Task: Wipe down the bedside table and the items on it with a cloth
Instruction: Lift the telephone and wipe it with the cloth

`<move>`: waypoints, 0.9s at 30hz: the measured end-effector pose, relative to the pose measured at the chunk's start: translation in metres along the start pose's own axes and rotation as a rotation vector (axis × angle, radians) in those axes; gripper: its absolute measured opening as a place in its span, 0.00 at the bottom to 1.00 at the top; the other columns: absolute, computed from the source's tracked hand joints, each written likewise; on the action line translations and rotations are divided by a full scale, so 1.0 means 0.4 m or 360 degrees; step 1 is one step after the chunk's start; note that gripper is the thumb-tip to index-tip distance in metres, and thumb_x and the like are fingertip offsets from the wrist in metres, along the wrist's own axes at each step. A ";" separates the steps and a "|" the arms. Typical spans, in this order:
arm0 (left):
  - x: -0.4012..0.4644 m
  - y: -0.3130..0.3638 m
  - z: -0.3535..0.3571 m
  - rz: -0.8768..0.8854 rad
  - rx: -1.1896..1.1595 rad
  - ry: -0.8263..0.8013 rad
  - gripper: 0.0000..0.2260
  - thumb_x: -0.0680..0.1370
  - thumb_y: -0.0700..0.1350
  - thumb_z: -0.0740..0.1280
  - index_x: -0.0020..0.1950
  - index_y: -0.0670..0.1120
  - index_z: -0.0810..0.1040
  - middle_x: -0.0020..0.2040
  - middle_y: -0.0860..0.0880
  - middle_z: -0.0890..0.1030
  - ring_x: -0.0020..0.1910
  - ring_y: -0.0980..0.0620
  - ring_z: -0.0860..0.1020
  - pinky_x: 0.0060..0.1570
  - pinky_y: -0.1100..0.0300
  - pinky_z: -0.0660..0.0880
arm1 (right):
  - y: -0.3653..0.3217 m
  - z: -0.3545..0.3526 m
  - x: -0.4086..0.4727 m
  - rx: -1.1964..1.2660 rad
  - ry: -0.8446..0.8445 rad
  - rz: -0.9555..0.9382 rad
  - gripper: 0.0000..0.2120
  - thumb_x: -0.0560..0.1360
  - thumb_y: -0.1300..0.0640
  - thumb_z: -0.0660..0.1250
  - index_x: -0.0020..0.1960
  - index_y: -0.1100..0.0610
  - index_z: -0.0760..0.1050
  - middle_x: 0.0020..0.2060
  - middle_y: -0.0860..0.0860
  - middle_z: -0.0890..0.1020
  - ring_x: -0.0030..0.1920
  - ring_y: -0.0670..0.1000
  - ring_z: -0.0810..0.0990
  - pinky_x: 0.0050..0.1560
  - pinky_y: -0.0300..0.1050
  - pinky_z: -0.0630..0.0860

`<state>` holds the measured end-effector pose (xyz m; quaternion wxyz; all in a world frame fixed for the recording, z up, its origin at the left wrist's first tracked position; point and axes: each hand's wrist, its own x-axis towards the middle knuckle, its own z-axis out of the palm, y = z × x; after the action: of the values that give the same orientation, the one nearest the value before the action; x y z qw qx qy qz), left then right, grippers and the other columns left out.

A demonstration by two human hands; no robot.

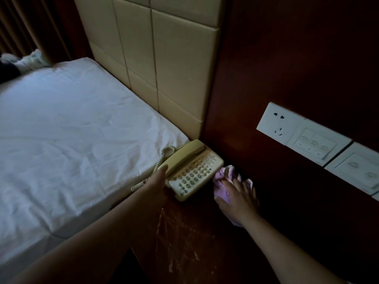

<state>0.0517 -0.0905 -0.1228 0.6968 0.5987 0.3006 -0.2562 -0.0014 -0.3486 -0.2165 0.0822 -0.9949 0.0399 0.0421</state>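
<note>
My right hand [238,198] lies flat on the cloth [223,186], fingers spread, pressing it onto the table [184,238] just right of the phone [191,171]. My left hand [156,186] reaches to the phone's near left edge, beside the handset [182,155]; its fingers are hidden, so I cannot tell whether they grip. The pink cloth is bunched, touching the phone's right side. Pale streaks mark the dark tabletop nearer me. The coiled cord [158,165] runs off the phone's left side toward the bed [67,140]. On the dark wall panel to the right sits a socket [279,124] with switches [313,145]; a padded headboard [164,64] stands behind the bed.
</note>
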 end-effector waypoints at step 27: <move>0.099 0.020 0.000 0.0161 -0.0498 -0.0449 0.26 0.78 0.55 0.69 0.73 0.47 0.69 0.61 0.38 0.83 0.60 0.37 0.82 0.60 0.39 0.77 | -0.050 0.060 -0.010 0.0648 0.0402 -0.0046 0.17 0.77 0.43 0.61 0.65 0.38 0.75 0.66 0.43 0.74 0.68 0.48 0.72 0.64 0.50 0.73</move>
<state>0.0846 -0.0891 -0.1462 0.8284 0.4558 0.2058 -0.2522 -0.0055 -0.3245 -0.2365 0.2761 -0.9557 0.0431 -0.0926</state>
